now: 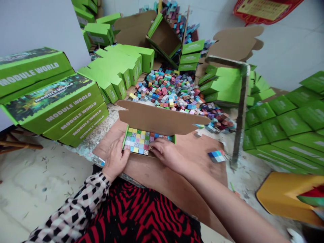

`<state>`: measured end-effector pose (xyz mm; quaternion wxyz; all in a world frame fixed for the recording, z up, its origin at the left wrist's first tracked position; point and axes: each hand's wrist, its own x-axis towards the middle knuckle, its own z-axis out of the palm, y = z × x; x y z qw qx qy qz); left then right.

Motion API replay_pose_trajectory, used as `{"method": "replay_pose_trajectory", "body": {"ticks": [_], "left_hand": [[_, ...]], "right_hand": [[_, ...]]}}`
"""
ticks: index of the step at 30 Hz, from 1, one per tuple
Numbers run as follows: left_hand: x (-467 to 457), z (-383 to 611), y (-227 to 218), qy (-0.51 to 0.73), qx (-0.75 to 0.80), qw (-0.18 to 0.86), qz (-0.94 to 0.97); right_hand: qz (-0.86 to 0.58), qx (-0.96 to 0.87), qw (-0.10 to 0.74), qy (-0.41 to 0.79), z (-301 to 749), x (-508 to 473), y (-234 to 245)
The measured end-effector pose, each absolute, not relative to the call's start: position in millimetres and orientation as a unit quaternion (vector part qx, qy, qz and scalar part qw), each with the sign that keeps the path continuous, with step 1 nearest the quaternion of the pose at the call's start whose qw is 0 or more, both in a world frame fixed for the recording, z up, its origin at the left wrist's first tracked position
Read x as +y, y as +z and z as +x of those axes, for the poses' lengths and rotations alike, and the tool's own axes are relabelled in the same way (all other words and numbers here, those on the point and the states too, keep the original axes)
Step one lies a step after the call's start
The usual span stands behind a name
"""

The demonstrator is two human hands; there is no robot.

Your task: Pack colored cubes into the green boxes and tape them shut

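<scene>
An open cardboard box [162, 118] stands in front of me, its brown lid raised at the back and its end walls green. Rows of small patterned cubes [138, 139] fill much of it. My left hand [116, 158] grips the left end of the box, thumb at the front corner. My right hand [167, 153] reaches over the front edge with its fingertips pinched on a small brownish cube [150, 147] among the rows. The hand hides part of the box's right half. A small cluster of blue and white cubes [216, 156] lies to the right on the cardboard sheet [197, 148].
Behind the box spreads a heap of loose cubes [174, 89]. Closed green boxes [76, 108] are stacked at the left, more green boxes [286, 118] at the right. A worn metal-like frame [241, 111] stands right of the heap. A yellow container [280, 195] sits lower right.
</scene>
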<state>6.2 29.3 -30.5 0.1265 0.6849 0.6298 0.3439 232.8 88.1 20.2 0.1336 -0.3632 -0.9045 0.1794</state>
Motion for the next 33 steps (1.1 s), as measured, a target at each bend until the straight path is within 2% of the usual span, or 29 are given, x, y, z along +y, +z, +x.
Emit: {"method": "replay_pose_trajectory", "body": {"ticks": [7,18,25,30,33], "left_hand": [[29.2,6.8,-30.5,0.339,0.635,0.126,0.683],[29.6,7.4,-27.5,0.337,0.632,0.121,0.687],[29.9,6.7,-27.9,0.332,0.628,0.114,0.695],[30.0,6.0,-29.2,0.334,0.629,0.123,0.691],[29.7,6.3,-27.9,0.33,0.629,0.125,0.693]], "right_hand": [[-0.37,-0.924,0.026,0.091,223.5,83.3,32.5],[-0.384,-0.917,-0.018,0.107,220.2,79.3,39.4],[-0.396,-0.911,0.02,0.114,220.6,79.3,32.4],[-0.369,-0.922,0.016,0.115,222.0,85.0,27.1],[-0.378,-0.917,0.046,0.117,233.1,87.7,31.7]]}}
